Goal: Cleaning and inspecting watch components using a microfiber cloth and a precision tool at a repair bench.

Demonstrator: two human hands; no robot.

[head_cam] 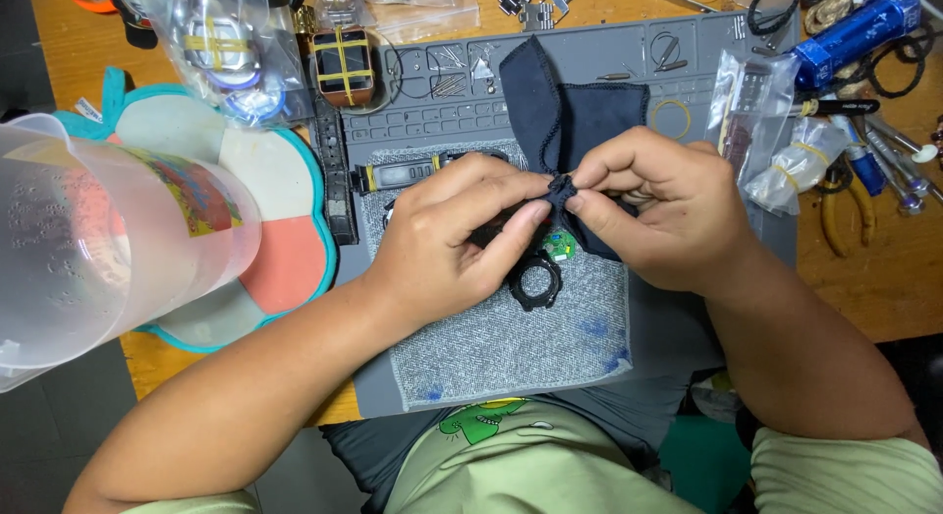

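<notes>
Your left hand and right hand meet over the grey towel, which is the landmark for everything here. Both hands are closed in a pinch on the dark blue cloth: left thumb and forefinger grip its bunched lower end, and your right fingertips grip the same bunch from the other side. The rest of the cloth fans upward, away from you, past the towel's far edge and over the grey work mat.

Just below your fingertips, on the towel, lies a black ring-shaped watch case, with a small green part beside it, partly hidden by the cloth. Whether the cloth wraps something else, you cannot tell.

A black watch strap lies along the towel's far edge, partly under your left hand. Left of the towel sit a flower-shaped pad and a clear plastic jug. Right of the towel, on the wooden surface, lie clear plastic bags, pliers and a blue cylinder.
</notes>
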